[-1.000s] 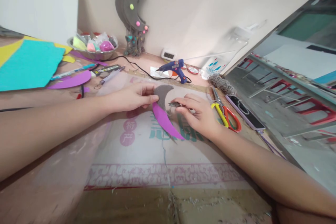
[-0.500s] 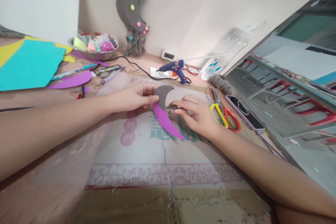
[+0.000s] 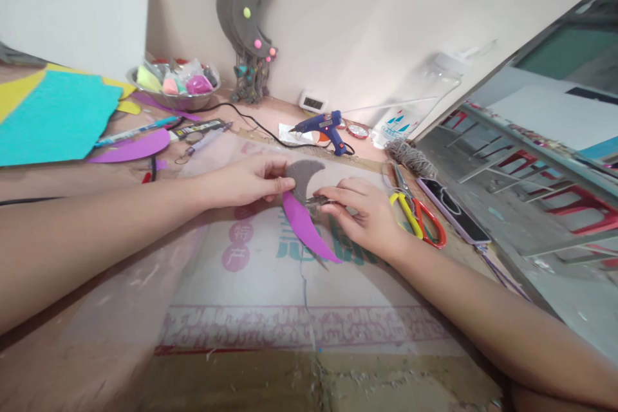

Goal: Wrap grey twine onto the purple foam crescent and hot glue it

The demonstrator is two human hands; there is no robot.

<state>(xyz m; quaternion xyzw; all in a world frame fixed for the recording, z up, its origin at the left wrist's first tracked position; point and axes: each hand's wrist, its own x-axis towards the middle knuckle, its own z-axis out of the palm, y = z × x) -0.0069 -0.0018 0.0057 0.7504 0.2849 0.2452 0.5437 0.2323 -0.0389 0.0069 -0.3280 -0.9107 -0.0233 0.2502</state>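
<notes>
Taking the blue glue gun (image 3: 322, 125) as landmark, both hands work on its near side, above a printed sheet (image 3: 232, 296) spread there. The left hand (image 3: 258, 179), nearer than the gun and to its left, pinches a grey curved piece (image 3: 305, 177) between thumb and fingers; that piece sits just on the near side of the gun, and a purple curved strip (image 3: 308, 228) stretches from it, farther from the gun. The right hand (image 3: 362, 211), nearer than the gun and to its right, has thumb and forefinger closed on a small dark item (image 3: 318, 201), too blurred to name, at the grey piece's edge. Scissors (image 3: 411, 198) and a phone (image 3: 454, 209) lie right of the gun, on its near side; a small clock (image 3: 313, 102) stands just behind it.
</notes>
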